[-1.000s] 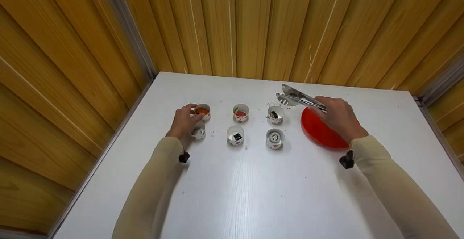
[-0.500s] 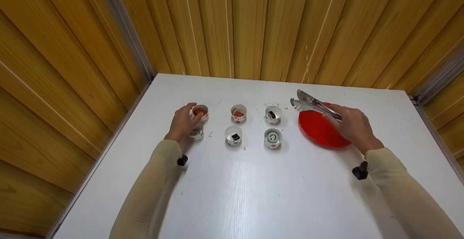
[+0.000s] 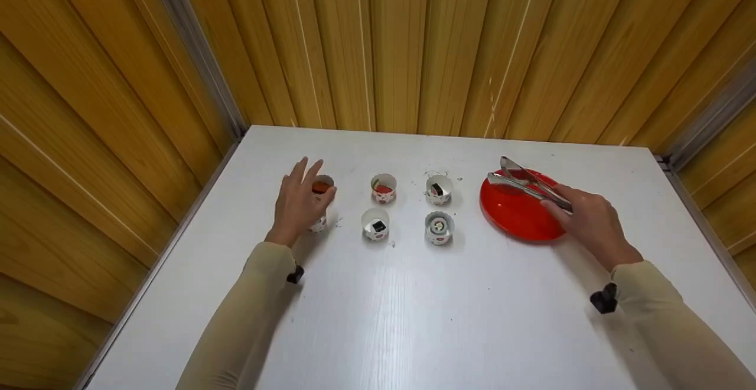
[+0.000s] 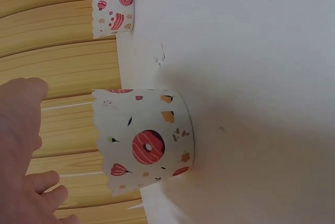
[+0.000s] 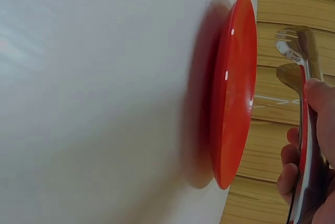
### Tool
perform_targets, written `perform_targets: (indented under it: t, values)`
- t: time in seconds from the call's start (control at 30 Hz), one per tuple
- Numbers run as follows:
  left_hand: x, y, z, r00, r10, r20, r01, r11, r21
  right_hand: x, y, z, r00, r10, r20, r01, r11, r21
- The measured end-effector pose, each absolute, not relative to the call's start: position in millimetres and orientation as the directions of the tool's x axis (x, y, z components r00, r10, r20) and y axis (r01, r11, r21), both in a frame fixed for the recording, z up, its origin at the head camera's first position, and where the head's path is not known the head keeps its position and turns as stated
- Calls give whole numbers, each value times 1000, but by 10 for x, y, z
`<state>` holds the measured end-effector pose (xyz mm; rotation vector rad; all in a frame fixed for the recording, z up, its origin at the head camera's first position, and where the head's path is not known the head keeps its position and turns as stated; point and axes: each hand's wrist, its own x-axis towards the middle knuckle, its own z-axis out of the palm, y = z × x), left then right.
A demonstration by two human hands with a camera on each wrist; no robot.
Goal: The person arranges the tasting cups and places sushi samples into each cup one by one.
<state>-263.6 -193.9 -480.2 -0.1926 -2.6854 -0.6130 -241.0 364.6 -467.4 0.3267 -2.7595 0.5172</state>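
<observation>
My left hand (image 3: 298, 204) is raised with fingers spread at the left-hand paper baking cups. Just beyond its thumb stands the back left cup (image 3: 323, 184), with something orange inside. Below the palm is the front left cup (image 3: 319, 224), mostly hidden. In the left wrist view a paper cup (image 4: 146, 140) printed with doughnuts stands apart from the fingers (image 4: 44, 181). My right hand (image 3: 593, 224) grips metal serving tongs (image 3: 525, 188), whose arms are spread apart with nothing between them. They hang over a red plate (image 3: 520, 218); in the right wrist view they are clear of it.
In the middle are a back cup (image 3: 384, 190) holding something red and green, and a front cup (image 3: 375, 224) with a black-and-white piece. To their right stand another back cup (image 3: 439, 190) and a front cup (image 3: 439, 228). Wooden panels (image 3: 390, 47) border the white table (image 3: 401, 319).
My left hand has lifted off the back left cup and its fingers have straightened. My right hand has carried the tongs rightward and nearer, from beside the plate to over it.
</observation>
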Motion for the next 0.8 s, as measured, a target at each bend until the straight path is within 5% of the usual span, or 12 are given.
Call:
perform_targets:
  t: [0.23,0.8]
  values:
    - [-2577,-1858,-4783,-919,67,387,192,937,293,-2296,3792,-4769,-923,-125,364,-254,908,-332]
    - [-2530,-1850,-4824,-916,67,395,184,946,266,-1973,4020,-5050,-916,-44,398,-213,896,-391]
